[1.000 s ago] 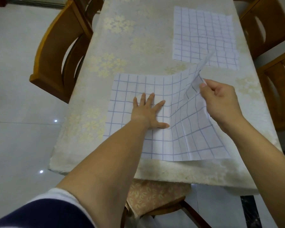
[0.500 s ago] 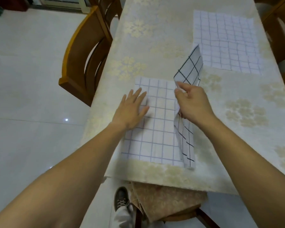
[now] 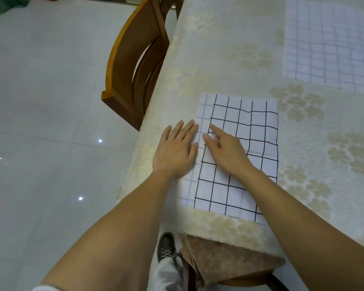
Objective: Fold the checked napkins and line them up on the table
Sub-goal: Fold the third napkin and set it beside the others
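Observation:
A checked napkin (image 3: 250,131) lies folded in half near the table's front left edge, its dark-lined side up, with a narrow strip of the pale-lined under layer showing along its left. My left hand (image 3: 174,152) rests flat on that left strip, fingers apart. My right hand (image 3: 225,150) presses flat on the top layer beside it, index finger stretched toward the fold's free edge. A second checked napkin (image 3: 330,45) lies unfolded and flat at the far right of the table.
The table wears a cream cloth with gold flowers (image 3: 229,59). A wooden chair (image 3: 139,66) stands at the table's left side. Another chair with a patterned seat cushion (image 3: 225,261) is under the front edge, beside my shoe (image 3: 166,246).
My right hand has carried the napkin's right half over to the left and laid it down flat. My left hand slid left to the napkin's edge. The view shifted left.

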`<state>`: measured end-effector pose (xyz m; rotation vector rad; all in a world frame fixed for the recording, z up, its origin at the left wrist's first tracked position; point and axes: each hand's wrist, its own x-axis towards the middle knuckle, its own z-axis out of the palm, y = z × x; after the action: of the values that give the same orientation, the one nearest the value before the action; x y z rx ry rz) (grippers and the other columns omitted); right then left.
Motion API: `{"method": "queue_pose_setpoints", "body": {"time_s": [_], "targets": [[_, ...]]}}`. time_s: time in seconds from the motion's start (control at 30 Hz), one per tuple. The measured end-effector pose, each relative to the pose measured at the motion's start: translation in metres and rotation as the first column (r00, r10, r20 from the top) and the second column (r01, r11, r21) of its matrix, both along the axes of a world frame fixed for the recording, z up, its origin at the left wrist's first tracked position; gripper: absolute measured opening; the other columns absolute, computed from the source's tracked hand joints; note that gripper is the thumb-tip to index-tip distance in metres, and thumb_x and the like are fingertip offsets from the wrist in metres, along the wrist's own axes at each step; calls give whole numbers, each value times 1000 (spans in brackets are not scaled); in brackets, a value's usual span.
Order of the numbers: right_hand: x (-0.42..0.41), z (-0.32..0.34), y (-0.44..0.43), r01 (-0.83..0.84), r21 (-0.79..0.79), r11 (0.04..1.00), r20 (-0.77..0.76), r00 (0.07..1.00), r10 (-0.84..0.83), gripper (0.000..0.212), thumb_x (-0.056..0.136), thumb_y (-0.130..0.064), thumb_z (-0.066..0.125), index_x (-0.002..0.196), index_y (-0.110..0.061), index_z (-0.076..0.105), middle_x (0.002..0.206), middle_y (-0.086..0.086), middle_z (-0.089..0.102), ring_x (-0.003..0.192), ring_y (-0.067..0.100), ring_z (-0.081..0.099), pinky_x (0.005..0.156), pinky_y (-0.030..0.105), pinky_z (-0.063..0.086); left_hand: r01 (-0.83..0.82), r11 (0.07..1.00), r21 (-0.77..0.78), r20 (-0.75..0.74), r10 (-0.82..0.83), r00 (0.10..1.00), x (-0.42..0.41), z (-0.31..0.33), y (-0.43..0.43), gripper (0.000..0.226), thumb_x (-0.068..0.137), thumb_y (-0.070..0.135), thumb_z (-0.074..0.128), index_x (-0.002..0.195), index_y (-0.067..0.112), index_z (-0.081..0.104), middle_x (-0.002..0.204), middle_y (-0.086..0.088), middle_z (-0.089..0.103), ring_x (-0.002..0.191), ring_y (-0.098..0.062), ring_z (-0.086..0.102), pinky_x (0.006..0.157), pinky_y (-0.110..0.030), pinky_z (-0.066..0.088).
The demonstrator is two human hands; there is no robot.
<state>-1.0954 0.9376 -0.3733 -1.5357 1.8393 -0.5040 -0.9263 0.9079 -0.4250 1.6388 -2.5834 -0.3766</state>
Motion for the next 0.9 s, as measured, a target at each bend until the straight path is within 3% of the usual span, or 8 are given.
{"method": "queue_pose_setpoints", "body": {"time_s": [0.1, 0.13, 0.2, 0.23, 0.3, 0.6, 0.77, 0.9], "targets": [[-21, -4, 8, -46, -319, 947, -233, 972, -31, 51, 105, -42, 39, 149, -17, 47, 113, 8, 64, 108, 25, 58, 94, 47, 49, -12, 1000, -4, -18, 12, 1000, 0, -1, -1, 58, 109, 46, 11, 165, 28, 9, 172, 10, 6, 159, -11, -2, 129, -43, 1], [-30, -11, 9, -118, -307, 944, -360, 933, -1, 57, 104, -45, 36, 152, -14, 41, 133, 10, 57, 125, 28, 51, 103, 50, 44, -14, 1000, -10, -19, 13, 1000, -1, -2, 0, 58, 110, 44, 11, 165, 28, 9, 172, 10, 6, 159, -11, -2, 129, -42, 1], [-38, -24, 10, -212, -80, 974, -525, 840, 140, 73, 103, -58, 22, 161, -13, 16, 167, 9, 18, 153, 30, 14, 123, 51, 18, -10, 1000, -18, -10, 10, 1000, -1, -5, -1, 58, 110, 43, 12, 165, 26, 9, 172, 9, 6, 159, -11, -1, 130, -42, 1], [-38, -31, 12, -240, 27, 970, -555, 804, 214, 80, 100, -65, 13, 161, -14, 3, 170, 5, -2, 156, 28, -4, 126, 48, 5, -9, 1000, -19, -1, 9, 1000, -1, -4, -1, 59, 109, 42, 12, 165, 25, 9, 173, 9, 6, 159, -11, -1, 130, -42, 2], [-32, -44, 13, -293, 93, 952, -576, 763, 291, 85, 97, -71, 2, 160, -16, -11, 168, 1, -18, 154, 25, -20, 126, 47, -6, -13, 1000, -25, 12, 14, 1000, -1, -3, -1, 59, 109, 42, 11, 165, 24, 9, 173, 8, 5, 159, -11, 0, 129, -43, 3], [-5, -49, 3, -334, 50, 941, -562, 770, 303, 81, 99, -68, 5, 160, -19, -10, 167, 0, -17, 154, 23, -19, 125, 46, -8, 4, 999, -46, 33, -3, 999, 1, -8, -3, 56, 111, 39, 11, 165, 26, 9, 172, 9, 7, 159, -12, 1, 129, -42, 5], [0, -48, -1, -339, 54, 939, -549, 776, 311, 79, 100, -66, 10, 160, -20, -11, 167, -1, -17, 153, 22, -21, 125, 45, -11, -47, 999, -2, -127, 47, 991, 1, -2, -2, 53, 113, 34, 14, 164, 24, 17, 170, 8, 23, 158, -8, 9, 129, -37, 6], [2, -49, -3, -354, 51, 934, -555, 767, 322, 80, 99, -68, 6, 160, -19, -12, 167, -1, -18, 153, 23, -22, 125, 46, -11, -82, 997, -6, -152, 80, 985, 1, -4, -1, 52, 113, 31, 18, 164, 24, 18, 167, 5, 30, 157, -7, 13, 130, -35, 7]]}}
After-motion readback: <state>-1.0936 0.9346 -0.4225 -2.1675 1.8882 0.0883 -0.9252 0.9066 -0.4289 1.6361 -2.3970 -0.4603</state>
